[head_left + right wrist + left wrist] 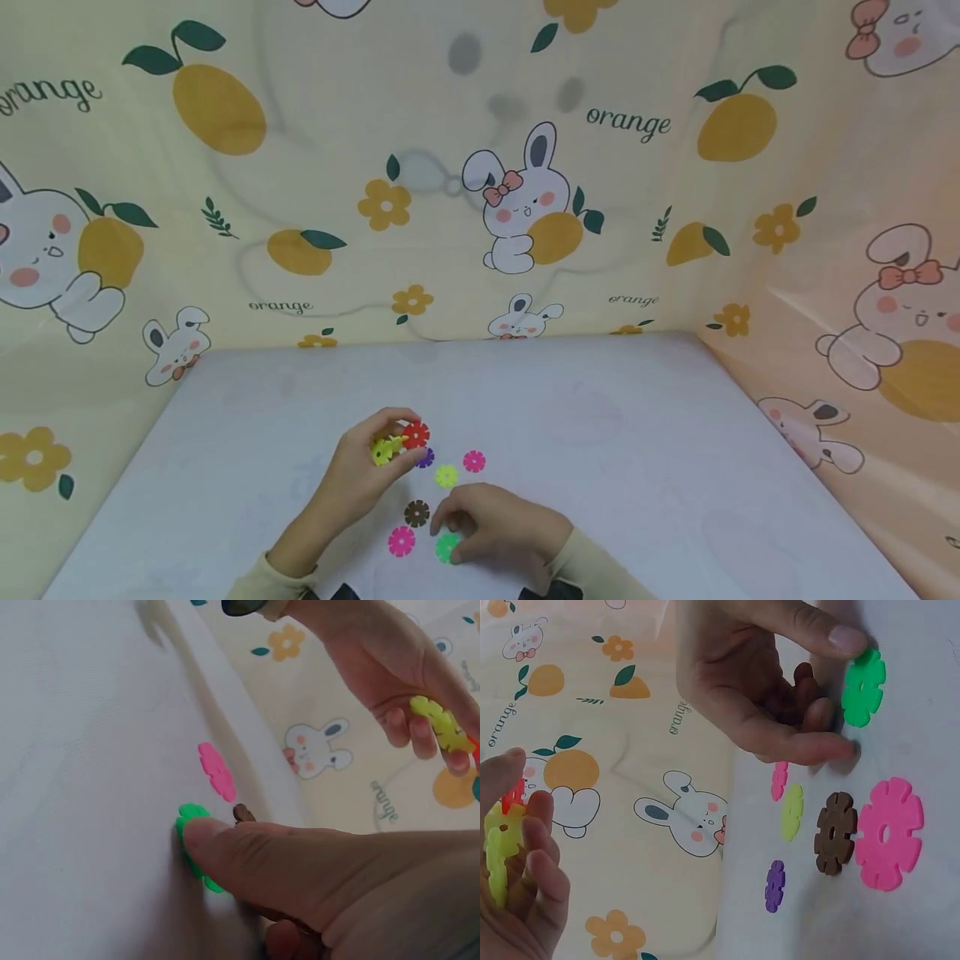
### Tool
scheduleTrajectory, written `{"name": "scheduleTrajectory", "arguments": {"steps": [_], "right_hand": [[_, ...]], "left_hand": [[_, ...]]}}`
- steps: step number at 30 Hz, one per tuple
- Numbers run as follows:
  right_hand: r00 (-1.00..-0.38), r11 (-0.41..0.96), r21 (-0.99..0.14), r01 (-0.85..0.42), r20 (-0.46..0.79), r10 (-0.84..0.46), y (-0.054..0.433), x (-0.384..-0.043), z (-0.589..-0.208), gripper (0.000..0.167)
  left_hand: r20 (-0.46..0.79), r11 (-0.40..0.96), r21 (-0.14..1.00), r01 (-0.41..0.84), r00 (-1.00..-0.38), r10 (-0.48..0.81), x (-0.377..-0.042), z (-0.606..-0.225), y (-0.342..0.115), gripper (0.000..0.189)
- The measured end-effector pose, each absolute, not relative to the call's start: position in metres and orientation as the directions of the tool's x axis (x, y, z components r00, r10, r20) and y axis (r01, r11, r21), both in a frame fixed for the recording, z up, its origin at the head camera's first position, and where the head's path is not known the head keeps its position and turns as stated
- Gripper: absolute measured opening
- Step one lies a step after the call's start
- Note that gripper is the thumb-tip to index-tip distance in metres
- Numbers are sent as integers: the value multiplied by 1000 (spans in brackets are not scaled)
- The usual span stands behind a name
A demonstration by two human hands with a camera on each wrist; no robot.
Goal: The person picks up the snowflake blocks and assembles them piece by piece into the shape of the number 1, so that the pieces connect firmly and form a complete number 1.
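My left hand grips yellow notched flower discs and a red one, joined together and raised above the table. Over the table, my right hand has its thumb at the edge of a flat green flower disc. Its index fingertip stands apart from that disc in the left wrist view, leaving a gap between finger and thumb. To the left of the right hand lie a brown disc and a pink disc.
Beyond the right hand lie a yellow-green disc, another pink disc and a purple disc, the last partly behind the left hand. A white cloth covers the table. Printed rabbit-and-orange curtain stands around its back and sides.
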State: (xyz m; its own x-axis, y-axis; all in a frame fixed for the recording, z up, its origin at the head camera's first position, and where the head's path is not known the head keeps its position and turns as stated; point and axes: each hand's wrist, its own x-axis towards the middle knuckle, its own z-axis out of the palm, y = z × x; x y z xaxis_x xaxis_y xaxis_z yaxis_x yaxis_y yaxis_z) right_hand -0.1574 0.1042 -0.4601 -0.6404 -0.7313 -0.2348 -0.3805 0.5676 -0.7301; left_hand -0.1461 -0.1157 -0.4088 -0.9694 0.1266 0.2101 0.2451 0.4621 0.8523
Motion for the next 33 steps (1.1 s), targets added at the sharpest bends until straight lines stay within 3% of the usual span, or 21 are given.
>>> {"name": "scheduleTrajectory", "arguments": {"steps": [8,15,25,33], "right_hand": [[-634,578,-651,-491,-187,-750,100,-154,-457,21],[-697,533,-782,-322,-185,-692,102,-155,-461,18],[-769,397,-875,-277,-46,-637,109,-166,-450,5],[-808,240,-928,-284,98,-581,109,-167,-444,26]], "left_hand": [[206,452,858,245,-969,135,-146,-409,-117,38],[204,439,863,249,-968,148,-146,-412,-117,37],[149,415,889,192,-980,133,-146,-410,-113,40],[162,379,901,211,-974,156,-145,-411,-114,38]]}}
